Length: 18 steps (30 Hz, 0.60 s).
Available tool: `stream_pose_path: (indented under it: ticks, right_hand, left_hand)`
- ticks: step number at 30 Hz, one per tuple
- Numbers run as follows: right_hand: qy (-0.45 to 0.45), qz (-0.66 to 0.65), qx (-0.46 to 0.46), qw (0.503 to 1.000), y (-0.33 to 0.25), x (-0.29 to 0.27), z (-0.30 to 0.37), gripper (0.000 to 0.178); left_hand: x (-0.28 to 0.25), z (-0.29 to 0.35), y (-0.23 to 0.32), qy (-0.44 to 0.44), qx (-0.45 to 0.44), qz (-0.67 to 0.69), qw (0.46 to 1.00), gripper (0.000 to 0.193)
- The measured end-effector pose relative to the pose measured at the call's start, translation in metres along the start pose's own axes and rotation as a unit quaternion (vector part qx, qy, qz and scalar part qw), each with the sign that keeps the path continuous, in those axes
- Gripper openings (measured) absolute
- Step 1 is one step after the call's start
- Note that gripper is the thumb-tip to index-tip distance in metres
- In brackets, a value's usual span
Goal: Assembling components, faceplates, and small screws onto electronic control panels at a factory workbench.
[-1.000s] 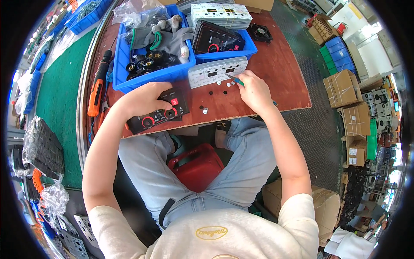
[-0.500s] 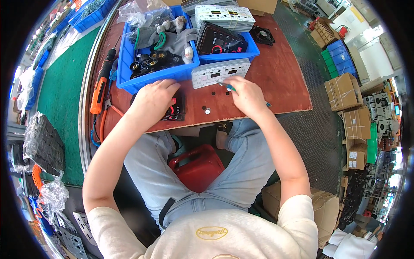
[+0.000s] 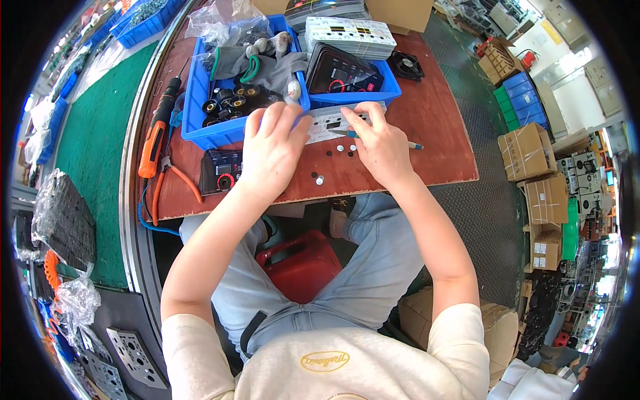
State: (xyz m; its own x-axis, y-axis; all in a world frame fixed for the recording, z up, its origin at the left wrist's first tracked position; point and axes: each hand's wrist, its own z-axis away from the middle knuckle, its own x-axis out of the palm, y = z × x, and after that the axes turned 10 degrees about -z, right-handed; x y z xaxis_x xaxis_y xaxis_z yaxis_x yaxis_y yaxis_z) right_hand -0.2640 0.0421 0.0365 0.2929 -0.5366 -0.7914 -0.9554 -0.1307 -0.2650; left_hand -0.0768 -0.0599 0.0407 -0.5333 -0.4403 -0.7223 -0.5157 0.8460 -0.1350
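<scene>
My right hand [image 3: 381,145] is closed round a slim pen-like tool [image 3: 415,145] with a pointed metal tip and a blue-green handle. The tip lies over a white printed panel [image 3: 321,127] with dark rectangular windows, which leans against the blue bins. Beside the panel's left end is my left hand [image 3: 272,150], fingers stretched and slightly apart; whether it touches the panel I cannot tell. A black control panel [image 3: 220,175] with a red ring lies left of that hand, partly hidden by it. Small white and black discs [image 3: 320,180] lie on the red-brown table.
One blue bin [image 3: 223,137] holds black knobs and grey gloves; another [image 3: 393,90] holds black panels, with a stack of white panels [image 3: 350,35] behind. An orange power screwdriver [image 3: 155,143] and pliers [image 3: 183,179] lie at left. A black fan [image 3: 407,65] sits at back right.
My left hand has moved right, off the black panel to the white panel's left end. The white panel now leans back lower. My right hand keeps the pen-like tool.
</scene>
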Motion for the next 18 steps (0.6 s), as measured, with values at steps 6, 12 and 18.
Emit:
stream_pose_path:
  ticks: [6,12,18]
  right_hand:
    - [0.008,0.041,-0.055,0.998,0.005,0.002,0.001,0.036]
    - [0.033,0.024,-0.067,0.997,0.007,0.005,0.002,0.031]
    - [0.054,-0.015,-0.071,0.996,0.006,0.012,0.001,0.026]
  left_hand:
    - [0.001,0.001,0.0,-0.003,-0.017,0.009,1.0,0.035]
    - [0.0,0.001,0.001,-0.008,-0.023,0.016,1.0,0.034]
    - [0.001,0.003,0.003,-0.007,-0.023,0.023,0.999,0.034]
